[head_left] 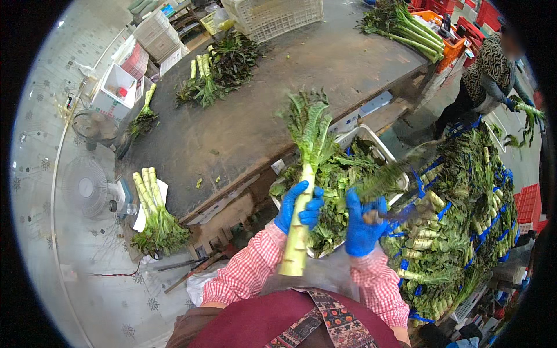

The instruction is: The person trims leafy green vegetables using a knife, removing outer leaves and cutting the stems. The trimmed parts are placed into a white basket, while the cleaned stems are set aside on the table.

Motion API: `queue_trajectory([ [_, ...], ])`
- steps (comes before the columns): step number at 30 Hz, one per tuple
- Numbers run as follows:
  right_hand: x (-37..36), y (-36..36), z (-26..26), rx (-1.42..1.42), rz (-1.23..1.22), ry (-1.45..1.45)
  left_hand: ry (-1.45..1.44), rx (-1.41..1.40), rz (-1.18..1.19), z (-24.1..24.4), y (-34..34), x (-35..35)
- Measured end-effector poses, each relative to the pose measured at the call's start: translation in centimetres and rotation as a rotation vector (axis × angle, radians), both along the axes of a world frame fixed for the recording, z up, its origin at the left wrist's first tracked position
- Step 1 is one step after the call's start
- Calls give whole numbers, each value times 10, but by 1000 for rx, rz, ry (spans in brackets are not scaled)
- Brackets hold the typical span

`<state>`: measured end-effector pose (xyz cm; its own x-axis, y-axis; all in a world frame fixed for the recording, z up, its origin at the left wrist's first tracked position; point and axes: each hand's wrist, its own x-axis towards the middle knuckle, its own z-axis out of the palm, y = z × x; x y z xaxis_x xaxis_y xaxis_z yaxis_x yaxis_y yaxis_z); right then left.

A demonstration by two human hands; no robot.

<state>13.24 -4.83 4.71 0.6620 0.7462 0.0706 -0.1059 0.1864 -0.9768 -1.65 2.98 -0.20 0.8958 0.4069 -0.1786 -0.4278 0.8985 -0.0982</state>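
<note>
My left hand, in a blue glove, grips a stem lettuce around its pale, peeled-looking stem. The cut end points toward my body and the leafy top reaches over the table edge. My right hand, also blue-gloved, is closed around the brown handle of a knife, whose blade is blurred. Just above that hand, a dark green leaf is smeared by motion. Beneath both hands sits a white plastic crate heaped with loose lettuce leaves.
A dark worktable carries several stem lettuces at its left end and more at the far right. On my right, bundles tied with blue bands are piled high. Another person stands beyond them. A fan stands left.
</note>
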Motion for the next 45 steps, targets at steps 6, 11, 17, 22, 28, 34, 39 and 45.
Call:
queue_trajectory([
  [6, 38, 20, -74, -355, 170, -68, -11, 99, -45, 0, -2, -15],
  [11, 14, 70, -18, -165, 177, 149, 14, 183, -159, -4, -14, -15],
  [17, 6, 82, -48, -234, 30, 144, 68, 229, -202, -5, -22, -6],
  [22, -1, 77, -56, -199, -28, 97, -44, 118, -168, -22, -28, -5],
  [28, 3, 62, -60, -165, -145, -417, 64, 119, -173, -24, -24, -9],
  [34, -2, 23, -2, 140, -233, -685, 644, 218, -33, 5, -7, -3],
  [39, 35, 15, -62, -318, 38, -53, 882, 314, 1, 19, -1, -9],
  [45, -1, -75, -54, -495, 587, 92, 930, 381, 212, -1, 4, 6],
])
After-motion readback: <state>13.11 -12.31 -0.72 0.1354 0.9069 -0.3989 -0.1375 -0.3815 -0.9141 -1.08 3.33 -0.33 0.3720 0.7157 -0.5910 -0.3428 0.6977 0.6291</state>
